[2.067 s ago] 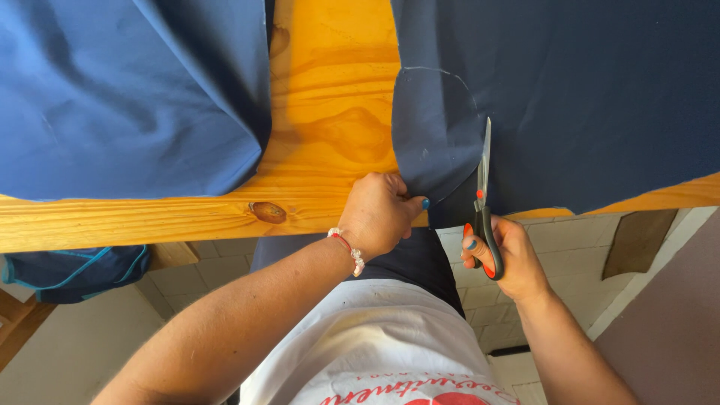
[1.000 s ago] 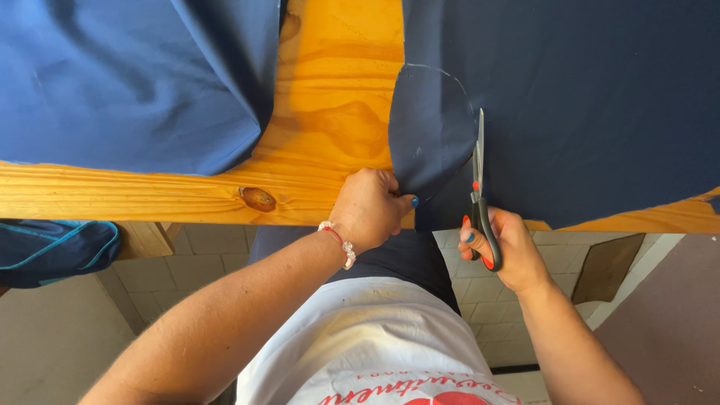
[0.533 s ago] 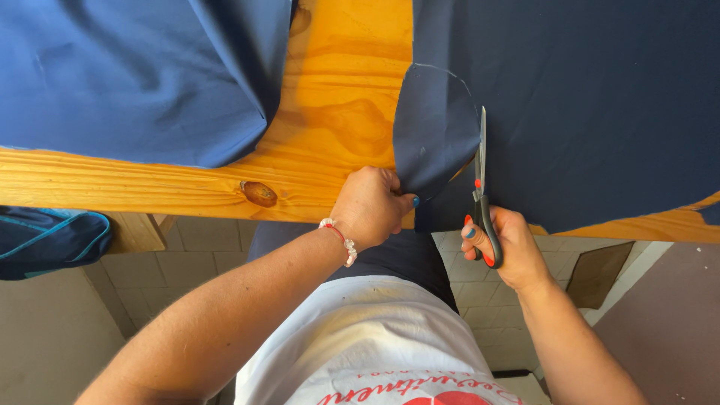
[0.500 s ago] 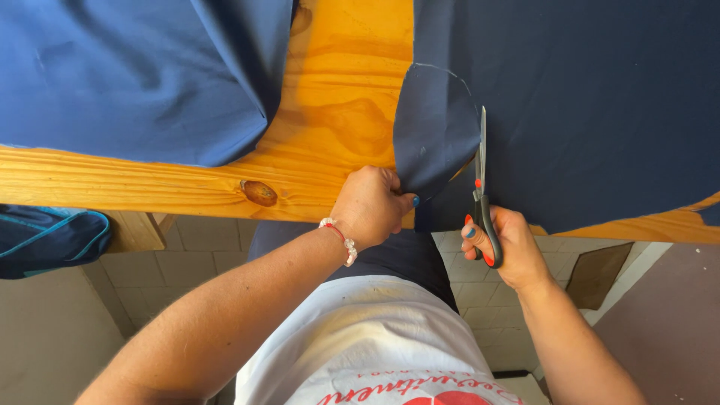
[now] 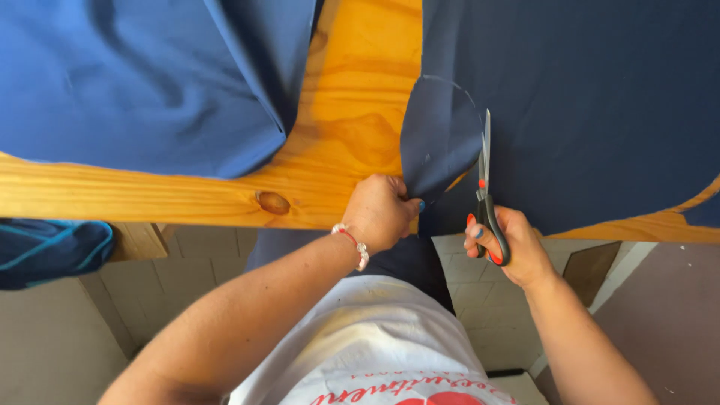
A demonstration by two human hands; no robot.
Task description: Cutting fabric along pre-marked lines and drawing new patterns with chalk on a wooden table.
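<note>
Scissors (image 5: 486,180) advanced further into navy fabric (image 5: 600,112); right hand (image 5: 506,244) fingers grip handles; left hand (image 5: 382,211) still pinches cut flap (image 5: 439,142).

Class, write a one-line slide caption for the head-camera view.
Right hand cuts dark blue fabric with scissors while left hand holds its cut flap at the wooden table edge.

A wooden table (image 5: 352,142) carries 2 blue cloths (image 5: 135,82) (image 5: 600,105).

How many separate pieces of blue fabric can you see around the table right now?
3: a lighter blue fabric on the table's left, the dark navy fabric on its right under the scissors, and a blue bundle below the table edge at left. More may lie outside the view.
</note>
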